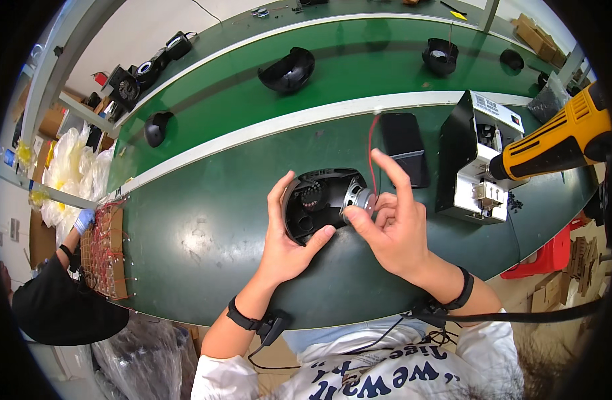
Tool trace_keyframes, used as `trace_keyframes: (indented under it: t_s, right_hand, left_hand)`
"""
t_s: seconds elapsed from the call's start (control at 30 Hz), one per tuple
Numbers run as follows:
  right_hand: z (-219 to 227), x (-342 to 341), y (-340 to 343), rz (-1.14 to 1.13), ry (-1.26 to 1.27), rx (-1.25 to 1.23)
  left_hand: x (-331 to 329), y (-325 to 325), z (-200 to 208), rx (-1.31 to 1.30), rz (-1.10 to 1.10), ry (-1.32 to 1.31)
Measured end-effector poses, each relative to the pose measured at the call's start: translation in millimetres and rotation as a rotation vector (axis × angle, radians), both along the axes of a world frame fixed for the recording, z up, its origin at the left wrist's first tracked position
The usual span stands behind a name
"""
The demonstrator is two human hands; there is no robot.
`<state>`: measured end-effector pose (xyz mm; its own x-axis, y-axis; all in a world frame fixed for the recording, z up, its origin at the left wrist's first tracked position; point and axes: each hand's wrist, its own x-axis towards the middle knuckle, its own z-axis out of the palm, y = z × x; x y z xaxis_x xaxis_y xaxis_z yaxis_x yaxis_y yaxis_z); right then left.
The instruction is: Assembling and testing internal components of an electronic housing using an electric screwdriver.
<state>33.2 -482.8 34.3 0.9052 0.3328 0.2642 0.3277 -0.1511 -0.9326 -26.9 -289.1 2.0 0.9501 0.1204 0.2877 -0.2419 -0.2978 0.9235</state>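
Note:
A black rounded speaker housing [314, 208], its hollow side facing up, is held over the green bench by my left hand [287, 230], with the thumb on the near rim and the fingers round the left side. My right hand [394, 223] grips a small silver speaker driver [357, 199] between thumb and fingers, at the housing's right rim. A red wire [371, 150] rises from the driver past my raised index finger. Whether the driver touches the housing, I cannot tell.
Right of my hands stand a black phone [405, 148], a metal screw-feeder box [483, 160] and a yellow power drill [553, 140]. Black shells [287, 71] lie on the green belt beyond. At left, a gloved co-worker's hand [84, 221] touches a box of red wires [105, 253].

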Motion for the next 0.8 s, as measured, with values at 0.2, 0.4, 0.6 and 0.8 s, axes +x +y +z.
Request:
trace_keyframes:
  t_s: [0.2, 0.4, 0.6, 0.8]
  right_hand:
    - [-10.3, 7.6, -3.2, 0.106, -0.044, 0.036]
    - [-5.2, 5.4, 4.6, 0.185, 0.175, 0.226]
    - [3.4, 0.1, 5.2, 0.115, 0.171, 0.111]
    - [-7.1, 1.7, 0.3, -0.089, -0.532, -0.277]
  left_hand:
    - [-0.5, -0.6, -1.5, -0.104, 0.0, 0.049]
    - [-0.6, 1.3, -5.4, -0.048, 0.011, 0.01]
    - [-2.8, -0.8, -3.2, -0.102, 0.013, -0.004]
    - [-3.4, -1.2, -4.8, 0.0, 0.042, 0.003]
